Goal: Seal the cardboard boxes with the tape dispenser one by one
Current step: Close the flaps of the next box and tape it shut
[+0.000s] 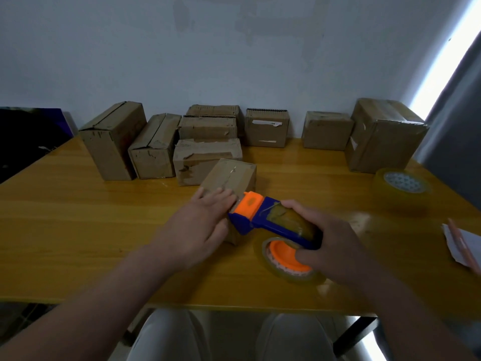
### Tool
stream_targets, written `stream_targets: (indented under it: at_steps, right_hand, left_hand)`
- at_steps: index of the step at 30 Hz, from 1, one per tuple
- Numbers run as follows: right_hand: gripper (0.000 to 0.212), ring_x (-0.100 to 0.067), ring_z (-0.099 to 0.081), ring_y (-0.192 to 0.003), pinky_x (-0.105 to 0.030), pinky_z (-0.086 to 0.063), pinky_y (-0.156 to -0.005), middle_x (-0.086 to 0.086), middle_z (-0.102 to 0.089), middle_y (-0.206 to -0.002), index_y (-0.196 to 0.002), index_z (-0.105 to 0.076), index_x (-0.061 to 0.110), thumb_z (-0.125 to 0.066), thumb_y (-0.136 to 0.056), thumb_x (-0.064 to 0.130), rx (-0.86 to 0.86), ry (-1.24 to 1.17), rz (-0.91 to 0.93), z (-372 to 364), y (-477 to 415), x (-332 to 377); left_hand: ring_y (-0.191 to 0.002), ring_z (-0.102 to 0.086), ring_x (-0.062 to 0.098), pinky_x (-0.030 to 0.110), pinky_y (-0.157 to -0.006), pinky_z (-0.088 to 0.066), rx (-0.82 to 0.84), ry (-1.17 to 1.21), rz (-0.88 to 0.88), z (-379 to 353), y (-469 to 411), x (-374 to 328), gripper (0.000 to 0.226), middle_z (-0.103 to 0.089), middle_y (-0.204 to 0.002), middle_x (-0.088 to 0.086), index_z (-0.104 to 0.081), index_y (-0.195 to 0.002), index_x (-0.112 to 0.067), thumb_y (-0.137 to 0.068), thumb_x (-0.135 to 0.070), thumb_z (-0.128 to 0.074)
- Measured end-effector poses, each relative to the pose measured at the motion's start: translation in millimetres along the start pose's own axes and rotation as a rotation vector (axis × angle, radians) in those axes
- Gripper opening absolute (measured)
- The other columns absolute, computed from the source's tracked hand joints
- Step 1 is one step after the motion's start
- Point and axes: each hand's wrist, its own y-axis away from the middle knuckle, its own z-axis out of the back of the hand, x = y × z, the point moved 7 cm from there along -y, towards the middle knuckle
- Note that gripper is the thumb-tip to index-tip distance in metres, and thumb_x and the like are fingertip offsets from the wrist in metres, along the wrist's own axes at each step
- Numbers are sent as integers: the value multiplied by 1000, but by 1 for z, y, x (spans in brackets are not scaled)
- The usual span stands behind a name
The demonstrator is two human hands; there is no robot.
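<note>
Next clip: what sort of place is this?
Probably a makeshift packing station in a plain room: a wooden table against a bare wall, a row of cardboard boxes, a spare tape roll, and a tape dispenser in the right hand.

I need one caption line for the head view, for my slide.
Left hand rests on a small cardboard box while the right hand holds the tape dispenser at its near end.

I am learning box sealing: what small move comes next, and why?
Probably tilt the tape dispenser in the right hand to cut the tape: its head sits at the near edge of the small box, whose seam looks taped; the left hand steadies it.
</note>
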Motion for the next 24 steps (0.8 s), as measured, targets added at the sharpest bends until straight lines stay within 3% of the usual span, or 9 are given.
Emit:
stream_targets:
  at_steps: [2,4,7,11,14,18,20,24]
  right_hand:
    - [80,-2,-58,-88,-16,-51,-64,17,-53,-114,-130,-40,56,-77,-70,18,2,13,11,0,1,1]
    - [79,0,-58,-87,-14,-50,-63,17,-53,-115,-132,-40,54,-77,-70,21,14,8,15,0,2,1]
    - [78,2,-58,-88,-14,-49,-62,18,-53,-115,-132,-41,55,-77,-69,25,43,-28,7,3,3,2]
    - [84,4,-59,-88,-19,-53,-61,22,-53,-113,-125,-40,64,-79,-68,16,81,-46,0,15,8,1]
    - [84,-1,-60,-92,-28,-58,-70,27,-53,-110,-118,-39,73,-82,-64,24,101,-34,-3,27,11,0]
    - [80,4,-57,-96,-16,-53,-71,38,-52,-109,-116,-37,75,-76,-54,41,133,38,-9,41,18,-3]
    - [76,4,-57,-97,-11,-49,-69,32,-56,-110,-113,-38,76,-66,-47,52,115,49,-17,50,21,-9]
    - [73,-3,-61,-83,-22,-54,-67,15,-63,-101,-115,-43,71,-72,-55,40,197,98,-64,36,14,-14]
  left_hand:
    - [-137,-7,-4,20,-110,6,41,-77,-6,1,-1,-2,75,-19,-157,-8,-16,-150,-27,-79,-52,-15]
    - [-140,-10,0,19,-108,2,67,-103,28,1,-2,-1,66,-17,-157,-11,-12,-150,-31,-90,-43,-37]
    - [-142,-15,4,19,-107,-4,49,-125,43,3,-1,-4,72,-19,-156,-14,-13,-150,-34,-91,-32,-54]
    - [-141,-21,6,23,-112,-17,-15,-145,71,2,-2,-2,69,-26,-154,-13,-19,-148,-35,-90,-34,-56]
    - [-140,-24,5,22,-111,-19,-37,-175,57,2,-7,-8,64,-28,-153,-14,-22,-147,-35,-92,-35,-54]
    - [-139,-27,5,23,-109,-25,-74,-195,83,4,-10,-6,61,-31,-151,-13,-25,-146,-36,-92,-38,-53]
    - [-138,-28,5,24,-108,-29,-84,-210,94,5,-10,-3,61,-31,-151,-15,-25,-146,-37,-92,-38,-53]
    - [-137,-34,8,27,-106,-34,-95,-218,122,4,-11,-3,57,-35,-150,-13,-28,-145,-37,-94,-33,-52]
